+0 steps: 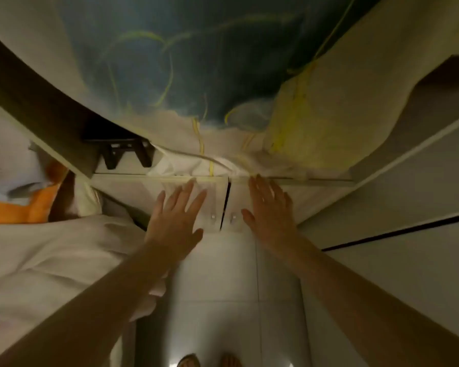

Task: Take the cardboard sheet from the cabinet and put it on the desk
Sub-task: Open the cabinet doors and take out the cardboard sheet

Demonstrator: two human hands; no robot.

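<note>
Your left hand [176, 217] and right hand [269, 210] lie flat, fingers spread, holding nothing, on the two pale cabinet doors [215, 200], shut at twelve o'clock. No cardboard sheet shows; everything remains undone, I judge.

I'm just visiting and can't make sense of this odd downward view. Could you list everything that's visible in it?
Cabinet doors: two, pale cream, centre, shut side by side with a dark gap between, a small knob on each.
Large bag: one, translucent with dark blue contents and yellow stitching, resting above the doors.
Black object: one, left of centre, under the bag; too dim to identify.
Orange item: one, far left edge.
Pale fabric: one heap, lower left.
Floor tiles: whitish, bottom centre.
Feet: two, bottom edge.
Left hand: open, flat on left door.
Right hand: open, flat on right door.
No cardboard sheet shows.
</note>
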